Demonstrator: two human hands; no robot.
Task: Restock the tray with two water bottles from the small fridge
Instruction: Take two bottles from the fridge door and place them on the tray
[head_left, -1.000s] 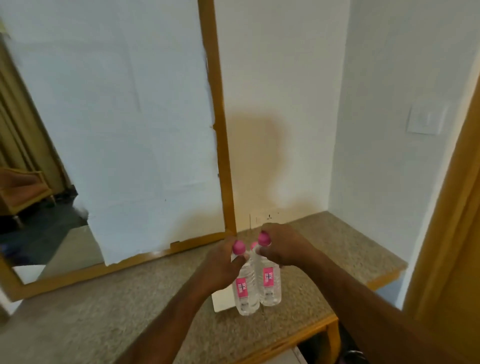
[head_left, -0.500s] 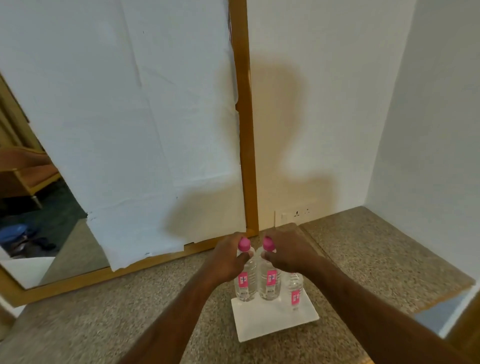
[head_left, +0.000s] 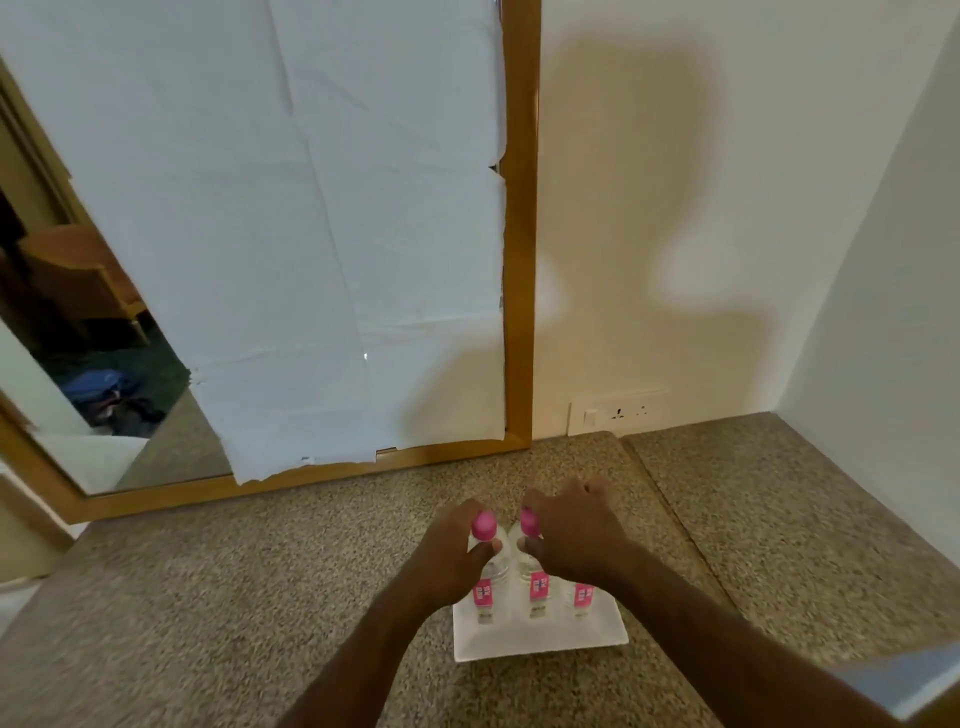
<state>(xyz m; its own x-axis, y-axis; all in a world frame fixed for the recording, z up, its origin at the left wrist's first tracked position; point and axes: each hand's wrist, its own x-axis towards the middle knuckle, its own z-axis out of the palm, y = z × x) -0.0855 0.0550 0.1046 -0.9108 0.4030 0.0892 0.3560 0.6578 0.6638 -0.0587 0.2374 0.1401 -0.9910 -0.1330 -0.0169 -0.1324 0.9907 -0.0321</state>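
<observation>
Both bottles stand upright on the white tray (head_left: 540, 642) beside a third bottle (head_left: 583, 596), the left hand (head_left: 451, 552) closed around the left bottle (head_left: 485, 582) and the right hand (head_left: 576, 535) around the right bottle (head_left: 535, 577), so seemingly only letting go remains.

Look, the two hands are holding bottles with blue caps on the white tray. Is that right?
Not quite: the caps are pink, not blue, as the head view shows. The left hand and right hand each hold a bottle, left one, right one, standing on the white tray.
</observation>
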